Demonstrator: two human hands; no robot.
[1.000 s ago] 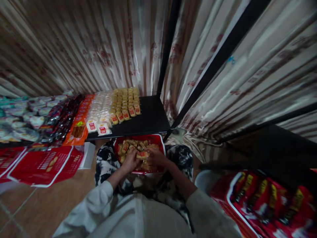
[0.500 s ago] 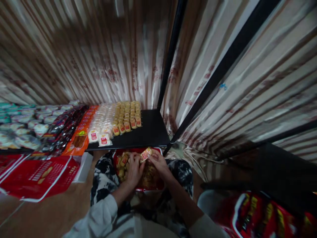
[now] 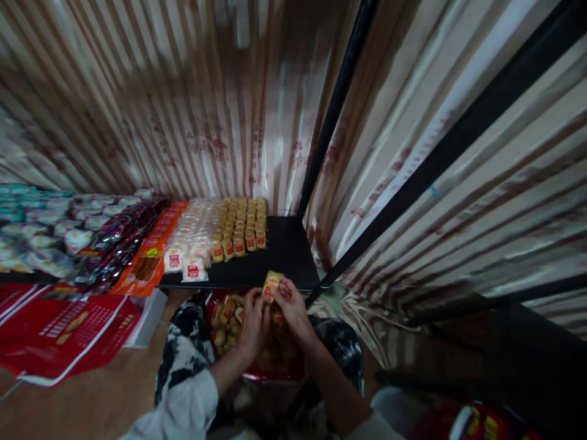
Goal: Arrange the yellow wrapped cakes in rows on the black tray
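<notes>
A small wrapped snack cake, yellow with a red-and-white label, is held up over the lap between both hands. My right hand pinches its right side between thumb and fingers. My left hand is curled at its lower left edge, fingertips against the wrapper. Below the hands, a red bag between the knees holds many similar yellow packets. Just ahead, rows of the same yellow snack cakes stand on a black shelf.
Left of the yellow rows lie white wrapped packets, orange packs, dark shiny packs and white-and-green packets. A red printed bag hangs below. Black posts and a striped curtain enclose the shelf.
The snack cake has turned more upright in my fingers, its label now facing up. The head view has shifted, so the shelf sits a little lower in the picture.
</notes>
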